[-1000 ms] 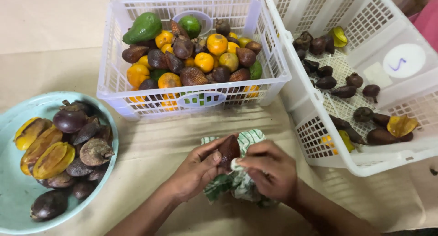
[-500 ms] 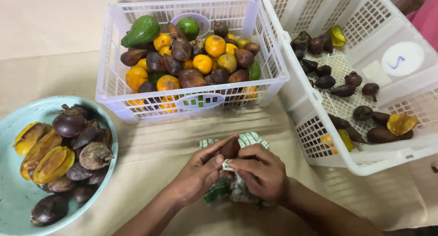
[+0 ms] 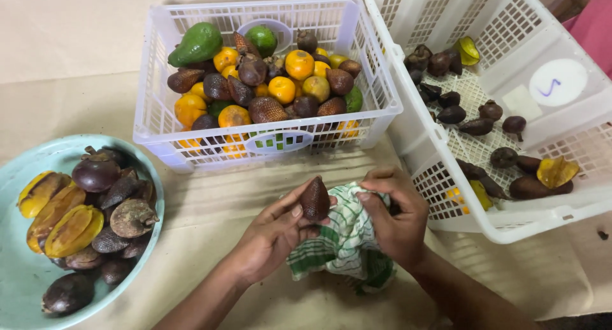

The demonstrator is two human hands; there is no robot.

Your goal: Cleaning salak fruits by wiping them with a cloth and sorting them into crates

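Fingers (image 3: 299, 205) of left hand (image 3: 274, 234) closed round scaly brown fruit (image 3: 315, 199), upright; right hand (image 3: 398, 218) bunches green checked cloth (image 3: 344, 244) against it. Bare desk (image 3: 210, 209) strip between teal bowl (image 3: 38, 285) rim and white basket (image 3: 274, 142) edge.

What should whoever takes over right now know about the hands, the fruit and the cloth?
Left hand: fingers hold a brown scaly fruit upright.
Right hand: grips the green-checked cloth against that fruit.
Middle basket: piled with mixed fruit. Right basket: a few dark fruits, much of its floor bare. Teal bowl, at left: dark and yellow fruit.
Done: the fruit is in hand with the cloth on it. Left: the middle basket is full, judging by the pile.
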